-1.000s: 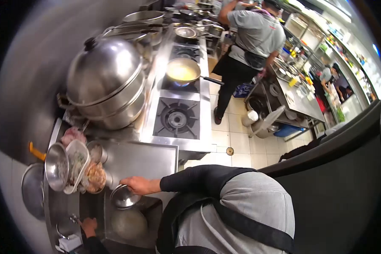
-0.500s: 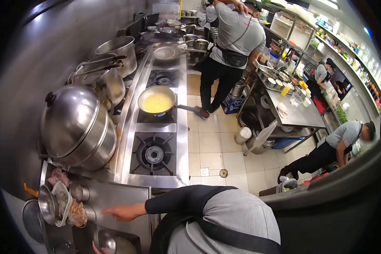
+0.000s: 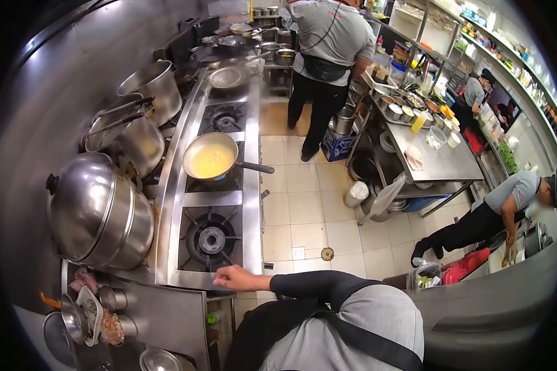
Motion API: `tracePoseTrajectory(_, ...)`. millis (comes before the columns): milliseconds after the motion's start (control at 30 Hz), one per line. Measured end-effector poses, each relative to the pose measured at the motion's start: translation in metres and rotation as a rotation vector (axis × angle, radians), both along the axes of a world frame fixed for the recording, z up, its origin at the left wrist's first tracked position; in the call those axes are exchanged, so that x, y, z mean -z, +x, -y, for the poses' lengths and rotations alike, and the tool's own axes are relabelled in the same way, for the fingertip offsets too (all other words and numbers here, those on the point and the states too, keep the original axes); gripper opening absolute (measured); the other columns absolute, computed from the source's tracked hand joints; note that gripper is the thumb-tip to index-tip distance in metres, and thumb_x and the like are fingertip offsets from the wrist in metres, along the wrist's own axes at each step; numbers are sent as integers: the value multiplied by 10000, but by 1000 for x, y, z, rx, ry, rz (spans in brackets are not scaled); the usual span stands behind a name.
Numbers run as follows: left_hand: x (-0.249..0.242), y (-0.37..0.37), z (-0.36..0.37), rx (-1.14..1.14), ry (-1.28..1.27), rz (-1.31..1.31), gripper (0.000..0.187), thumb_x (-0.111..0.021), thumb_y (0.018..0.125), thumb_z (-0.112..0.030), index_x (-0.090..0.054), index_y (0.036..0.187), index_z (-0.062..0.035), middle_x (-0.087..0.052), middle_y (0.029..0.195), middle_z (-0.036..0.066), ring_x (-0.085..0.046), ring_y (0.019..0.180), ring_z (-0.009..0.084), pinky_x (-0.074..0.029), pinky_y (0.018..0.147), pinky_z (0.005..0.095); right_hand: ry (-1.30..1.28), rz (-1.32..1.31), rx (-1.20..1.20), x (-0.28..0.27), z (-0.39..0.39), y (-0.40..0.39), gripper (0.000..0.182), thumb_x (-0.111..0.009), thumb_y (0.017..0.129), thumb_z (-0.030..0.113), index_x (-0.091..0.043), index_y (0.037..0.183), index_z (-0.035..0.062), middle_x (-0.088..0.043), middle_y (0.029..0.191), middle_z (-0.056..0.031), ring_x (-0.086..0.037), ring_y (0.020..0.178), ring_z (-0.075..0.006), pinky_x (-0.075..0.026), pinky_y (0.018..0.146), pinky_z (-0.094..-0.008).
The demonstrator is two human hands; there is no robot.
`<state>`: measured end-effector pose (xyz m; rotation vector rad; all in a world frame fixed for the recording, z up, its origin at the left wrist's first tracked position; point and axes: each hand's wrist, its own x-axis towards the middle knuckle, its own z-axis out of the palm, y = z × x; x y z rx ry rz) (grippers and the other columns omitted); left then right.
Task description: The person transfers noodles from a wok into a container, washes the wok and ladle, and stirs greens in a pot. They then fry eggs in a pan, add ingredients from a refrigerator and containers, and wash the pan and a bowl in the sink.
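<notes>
My right hand (image 3: 236,279), in a black sleeve, is over the near front corner of the steel stove (image 3: 252,238). Its fingers are curled in, and nothing shows in them. My left hand is out of view. Closest to the right hand is a bare gas burner (image 3: 211,240). On the burner beyond sits a frying pan (image 3: 211,156) with yellow liquid in it, its dark handle pointing right past the stove edge. To the left, on the steel counter (image 3: 161,309), are a white basket (image 3: 91,314) of food, raw-looking meat (image 3: 112,328) and a metal bowl (image 3: 73,318).
A large lidded steel pot (image 3: 99,213) and tall stockpots (image 3: 151,93) line the wall behind the stove. A co-worker (image 3: 328,62) stands past the stove. A prep table (image 3: 445,157) with sauce containers is on the right; another person (image 3: 504,204) bends at the far right.
My right hand has moved from above the counter to the stove corner, its fingers now curled. Fingertips at the bottom left have left view. The co-worker's raised arm has come down. The view has shifted.
</notes>
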<state>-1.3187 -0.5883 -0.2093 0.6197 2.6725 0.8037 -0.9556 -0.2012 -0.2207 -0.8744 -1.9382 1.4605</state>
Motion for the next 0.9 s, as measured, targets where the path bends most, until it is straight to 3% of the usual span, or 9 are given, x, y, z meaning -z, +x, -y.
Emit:
tracePoseTrajectory(167,-22,17,-93,120,476,317,342,-713,893,-224,-651,1073,60,-685,977,158,-673,815,247,-566,710,343,-5,-16,-567,-49,39,-86,527,-691,906,418,-593,1192,-13,-691,914,-173,-687,847,-241,-544,771,-372)
tracePoseTrajectory(267,-25,17,-109,115,667,469,327,-697,905,-208,-646,1064,73,-677,999,143,-673,822,238,-569,701,351,80,-178,-536,-68,86,-145,633,-694,890,381,-471,1323,-23,-685,969,-183,-698,879,-263,-563,767,-390)
tracePoseTrajectory(333,-17,8,-104,49,707,501,326,-687,912,-207,-644,1061,79,-675,1005,140,-672,809,234,-567,678,350,-360,-191,-626,-74,100,-178,582,-646,898,272,-426,1360,-4,-685,1019,-201,-703,834,-290,-571,721,-420)
tracePoseTrajectory(400,1,-10,-81,-98,632,452,333,-679,918,-216,-642,1061,83,-677,1001,143,-671,778,232,-562,639,344,-416,-182,-699,-76,112,-200,536,-603,878,185,-430,1352,3,-689,992,-229,-707,789,-347,-566,682,-462)
tracePoseTrajectory(567,55,-49,-30,-460,388,305,355,-656,933,-239,-638,1060,92,-681,992,151,-667,700,228,-547,540,329,264,34,-692,-89,162,-235,481,-623,844,111,-434,1269,-13,-660,865,-268,-661,862,-453,-519,722,-506)
tracePoseTrajectory(667,48,-36,-15,-352,541,280,416,-609,956,-287,-620,1074,111,-682,955,170,-649,602,249,-513,425,350,342,-1,-744,-78,179,-259,502,-644,834,120,-413,1260,-10,-656,854,-259,-659,841,-453,-508,706,-514)
tracePoseTrajectory(767,37,-42,6,-430,425,259,406,-585,969,-266,-597,1128,108,-682,963,173,-652,615,269,-532,456,365,314,7,-791,-66,194,-286,521,-650,829,120,-402,1271,-3,-650,814,-241,-655,813,-450,-507,694,-512)
tracePoseTrajectory(833,57,-68,40,-85,241,19,479,-522,1002,-332,-567,1217,93,-669,1067,179,-681,784,286,-579,600,384,369,38,-780,-58,196,-298,524,-647,829,116,-399,1276,-2,-648,821,-240,-652,815,-447,-508,693,-509)
tracePoseTrajectory(900,-21,-31,49,-145,-92,4,401,-556,972,-271,-619,1203,50,-684,1041,217,-664,870,336,-538,727,431,427,69,-762,-61,191,-306,527,-644,829,113,-397,1281,0,-646,829,-238,-650,817,-443,-508,691,-506)
